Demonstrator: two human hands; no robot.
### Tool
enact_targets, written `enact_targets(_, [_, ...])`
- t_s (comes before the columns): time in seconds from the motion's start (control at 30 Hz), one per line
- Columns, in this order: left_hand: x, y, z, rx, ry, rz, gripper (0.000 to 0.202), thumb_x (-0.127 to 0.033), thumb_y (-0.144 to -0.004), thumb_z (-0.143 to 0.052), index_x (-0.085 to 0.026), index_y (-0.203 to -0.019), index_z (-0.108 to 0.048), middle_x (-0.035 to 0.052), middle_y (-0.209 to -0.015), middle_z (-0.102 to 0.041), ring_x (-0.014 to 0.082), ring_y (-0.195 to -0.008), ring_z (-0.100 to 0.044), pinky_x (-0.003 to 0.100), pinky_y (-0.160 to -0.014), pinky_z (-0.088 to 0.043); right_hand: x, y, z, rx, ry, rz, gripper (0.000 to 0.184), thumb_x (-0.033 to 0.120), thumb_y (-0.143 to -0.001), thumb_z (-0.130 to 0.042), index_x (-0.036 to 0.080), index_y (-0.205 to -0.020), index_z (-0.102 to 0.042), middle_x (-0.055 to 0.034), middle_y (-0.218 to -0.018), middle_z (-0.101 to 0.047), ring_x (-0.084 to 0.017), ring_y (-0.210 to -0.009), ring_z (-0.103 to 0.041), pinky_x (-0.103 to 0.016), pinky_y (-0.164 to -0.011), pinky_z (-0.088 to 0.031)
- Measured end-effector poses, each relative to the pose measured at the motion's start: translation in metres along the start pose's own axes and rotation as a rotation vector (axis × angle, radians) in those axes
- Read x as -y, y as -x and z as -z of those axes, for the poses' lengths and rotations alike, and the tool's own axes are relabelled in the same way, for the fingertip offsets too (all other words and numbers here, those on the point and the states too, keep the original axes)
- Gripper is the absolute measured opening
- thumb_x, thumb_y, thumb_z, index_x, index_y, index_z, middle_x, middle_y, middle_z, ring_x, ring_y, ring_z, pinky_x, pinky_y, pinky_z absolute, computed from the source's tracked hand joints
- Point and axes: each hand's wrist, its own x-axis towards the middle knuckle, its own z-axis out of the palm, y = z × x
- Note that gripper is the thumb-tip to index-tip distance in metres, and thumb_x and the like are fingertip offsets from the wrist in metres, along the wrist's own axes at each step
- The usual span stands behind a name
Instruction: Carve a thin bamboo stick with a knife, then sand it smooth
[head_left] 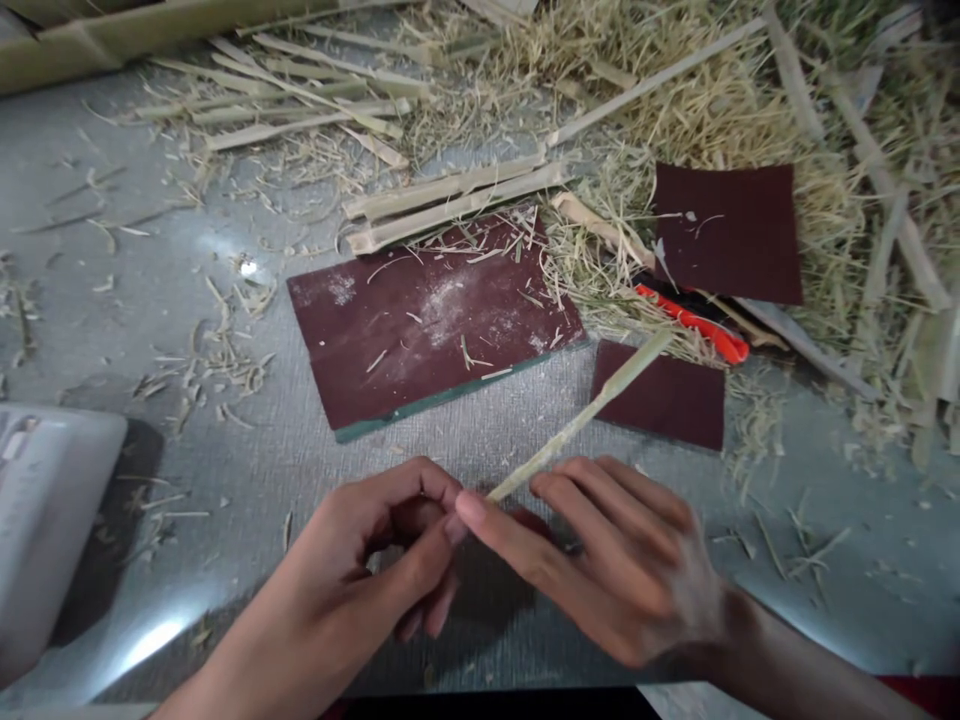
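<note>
A thin pale-green bamboo strip [574, 432] slants up and to the right from between my hands, its wider far end over a small dark-red sandpaper piece [667, 405]. My left hand [375, 560] is closed, with thumb and forefinger pinching the strip's near end. My right hand [615, 560] has its thumb pressed at that same end, and its bent fingers lie along the strip; their hidden undersides leave the exact grip partly unseen. Just beyond is a dark-red sandpaper sheet [420, 330] on a green-edged block, dusted with pale powder and shavings.
Two split bamboo pieces [457, 210] rest on the sandpaper's back edge. Another sandpaper square [727, 235] partly covers a red-and-black handled tool [697, 325]. Shavings [675, 110] heap at the back right, with more strips [300, 100] at the back left. A white device [52, 520] stands at left.
</note>
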Motion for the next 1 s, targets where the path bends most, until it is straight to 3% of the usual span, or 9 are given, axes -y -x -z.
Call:
enact_targets(0.07, [0.001,0.001,-0.001,-0.002,-0.02,-0.01,0.023,-0.034,-0.093,-0.044,-0.018,-0.079,-0.053,-0.0064,-0.053,-0.051,0.003,-0.045,-0.042,0.012,-0.044,-0.034,-0.001,-0.001,-0.001,0.051,0.017,-0.009,0.057,0.012,-0.08,-0.057,0.019,-0.135,-0.044,-0.0004,-0.064,-0.058,-0.015,-0.06,-0.056,-0.03,-0.057,-0.047])
enact_targets(0.4, [-0.001,0.002,0.003,-0.044,-0.087,0.002,0.023,-0.035,-0.093,-0.042,-0.018,-0.079,-0.051,-0.0062,-0.05,-0.05,0.0051,-0.043,-0.044,0.016,-0.044,-0.035,-0.011,0.003,0.0,0.004,0.102,-0.03,0.056,0.003,-0.079,-0.048,0.014,-0.134,-0.045,-0.0041,-0.074,-0.065,-0.016,-0.072,-0.061,-0.032,-0.067,-0.051])
enact_targets(0.53, [0.0,0.004,0.007,-0.053,-0.104,0.011,0.022,-0.034,-0.093,-0.043,-0.019,-0.079,-0.051,-0.007,-0.05,-0.05,0.0039,-0.043,-0.044,0.014,-0.044,-0.036,-0.016,0.01,0.001,-0.027,0.145,-0.038,0.058,0.002,-0.076,-0.055,0.012,-0.132,-0.047,-0.0035,-0.075,-0.064,-0.015,-0.071,-0.06,-0.032,-0.069,-0.052])
enact_targets(0.6, [0.003,0.005,0.01,-0.07,-0.104,0.002,0.021,-0.034,-0.093,-0.043,-0.019,-0.08,-0.051,-0.0073,-0.05,-0.05,0.0036,-0.043,-0.044,0.013,-0.043,-0.036,-0.023,0.016,0.003,-0.112,0.158,-0.086,0.057,0.002,-0.074,-0.057,0.011,-0.13,-0.049,-0.0041,-0.076,-0.064,-0.016,-0.072,-0.06,-0.031,-0.069,-0.051])
enact_targets(0.67, [0.006,0.005,0.012,-0.09,-0.109,-0.01,0.021,-0.035,-0.093,-0.044,-0.019,-0.079,-0.051,-0.007,-0.05,-0.051,0.0037,-0.043,-0.045,0.012,-0.042,-0.036,-0.033,0.022,0.006,-0.15,0.184,-0.223,0.054,0.007,-0.076,-0.058,0.011,-0.129,-0.051,-0.0081,-0.086,-0.065,-0.019,-0.081,-0.06,-0.034,-0.075,-0.051])
enact_targets(0.77, [0.009,0.005,0.015,-0.114,-0.129,-0.035,0.02,-0.033,-0.093,-0.043,-0.02,-0.079,-0.05,-0.0066,-0.052,-0.053,0.0039,-0.043,-0.046,0.012,-0.041,-0.038,-0.049,0.029,0.01,-0.043,0.275,-0.441,0.059,0.034,-0.078,-0.064,0.01,-0.13,-0.05,-0.0169,-0.115,-0.059,-0.032,-0.104,-0.056,-0.046,-0.09,-0.047])
enact_targets(0.83, [0.009,0.005,0.015,-0.128,-0.162,-0.051,0.019,-0.032,-0.093,-0.042,-0.02,-0.08,-0.05,-0.0064,-0.053,-0.054,0.0043,-0.042,-0.046,0.013,-0.041,-0.038,-0.057,0.034,0.012,0.038,0.297,-0.503,0.066,0.044,-0.079,-0.062,0.012,-0.134,-0.045,-0.0179,-0.125,-0.054,-0.037,-0.111,-0.052,-0.052,-0.094,-0.045])
enact_targets(0.93, [0.007,0.005,0.013,-0.193,-0.34,-0.132,0.019,-0.028,-0.093,-0.04,-0.02,-0.08,-0.05,-0.0067,-0.052,-0.052,0.0049,-0.042,-0.047,0.014,-0.041,-0.039,-0.061,0.04,0.013,0.093,0.269,-0.523,0.061,0.035,-0.085,-0.057,0.018,-0.14,-0.037,-0.0146,-0.125,-0.056,-0.034,-0.109,-0.056,-0.047,-0.092,-0.048])
enact_targets(1.0, [0.007,0.006,0.011,-0.344,-0.57,-0.258,0.015,-0.024,-0.092,-0.04,-0.02,-0.082,-0.05,-0.0069,-0.054,-0.053,0.0048,-0.044,-0.049,0.015,-0.045,-0.04,-0.061,0.043,0.015,0.104,0.292,-0.47,0.057,0.03,-0.086,-0.055,0.017,-0.139,-0.038,-0.0139,-0.123,-0.058,-0.032,-0.107,-0.058,-0.043,-0.09,-0.049])
